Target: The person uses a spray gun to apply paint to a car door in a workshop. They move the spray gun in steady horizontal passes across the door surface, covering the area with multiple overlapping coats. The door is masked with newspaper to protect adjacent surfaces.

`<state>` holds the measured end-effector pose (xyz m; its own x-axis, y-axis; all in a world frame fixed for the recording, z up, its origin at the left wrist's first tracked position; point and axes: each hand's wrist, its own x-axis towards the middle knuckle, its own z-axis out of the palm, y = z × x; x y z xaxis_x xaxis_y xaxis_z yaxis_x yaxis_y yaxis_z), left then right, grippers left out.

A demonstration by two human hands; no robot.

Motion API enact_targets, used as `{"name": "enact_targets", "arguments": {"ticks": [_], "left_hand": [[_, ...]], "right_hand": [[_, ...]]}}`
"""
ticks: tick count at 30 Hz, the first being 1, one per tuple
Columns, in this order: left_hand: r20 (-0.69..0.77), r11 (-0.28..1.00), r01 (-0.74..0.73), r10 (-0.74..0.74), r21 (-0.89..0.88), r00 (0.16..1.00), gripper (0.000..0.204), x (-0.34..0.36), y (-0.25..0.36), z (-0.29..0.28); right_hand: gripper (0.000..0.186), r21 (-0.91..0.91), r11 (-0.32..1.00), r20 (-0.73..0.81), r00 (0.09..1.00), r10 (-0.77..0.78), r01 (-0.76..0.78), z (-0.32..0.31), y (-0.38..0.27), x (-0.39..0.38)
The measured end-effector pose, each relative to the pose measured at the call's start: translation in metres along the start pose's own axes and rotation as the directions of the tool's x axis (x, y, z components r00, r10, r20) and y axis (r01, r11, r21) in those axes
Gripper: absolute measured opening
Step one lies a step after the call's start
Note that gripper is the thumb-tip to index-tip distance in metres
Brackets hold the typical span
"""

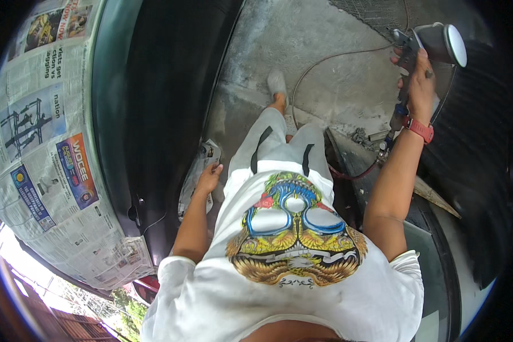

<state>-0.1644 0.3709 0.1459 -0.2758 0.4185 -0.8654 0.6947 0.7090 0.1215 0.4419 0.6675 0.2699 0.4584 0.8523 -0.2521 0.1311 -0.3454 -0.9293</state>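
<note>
Out at the upper right, my right hand point(421, 85) is closed around the grip of a spray gun point(406, 52). The gun carries a dark cup with a round white end point(455, 45), tilted over to the right. An air hose runs from the gun's handle fitting point(386, 142). My left hand point(209, 178) hangs low beside my hip, fingers loosely curled, with nothing visible in it. It is near a dark, glossy car panel point(165, 91) and in front of some crumpled newspaper point(191, 188).
Newspaper masking point(68, 114) covers the car's glass on the left. A thin hose point(319, 60) curves over the concrete floor point(336, 85) past my foot point(277, 85). Dark ribbed panelling point(473, 148) stands at the right, with a pale wedge-shaped strip point(436, 196) below.
</note>
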Motion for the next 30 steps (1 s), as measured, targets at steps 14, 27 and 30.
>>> {"name": "enact_targets", "arguments": {"ticks": [14,27,30], "left_hand": [[0.034,0.986,-0.139,0.137,0.088,0.99,0.061,0.154,0.295,-0.06],[-0.061,0.94,-0.341,0.34,-0.015,0.938,0.056,0.184,0.648,-0.052],[-0.088,0.968,-0.246,0.25,0.058,0.964,0.058,0.173,0.685,-0.016]], "right_hand": [[0.062,-0.492,0.87,-0.067,0.998,-0.011,-0.023,-0.183,-0.095,0.157],[0.053,-0.482,0.866,-0.004,0.989,0.146,-0.13,-0.244,0.024,0.254],[0.054,-0.513,0.854,0.068,0.996,-0.054,0.082,-0.27,0.102,0.29]]}}
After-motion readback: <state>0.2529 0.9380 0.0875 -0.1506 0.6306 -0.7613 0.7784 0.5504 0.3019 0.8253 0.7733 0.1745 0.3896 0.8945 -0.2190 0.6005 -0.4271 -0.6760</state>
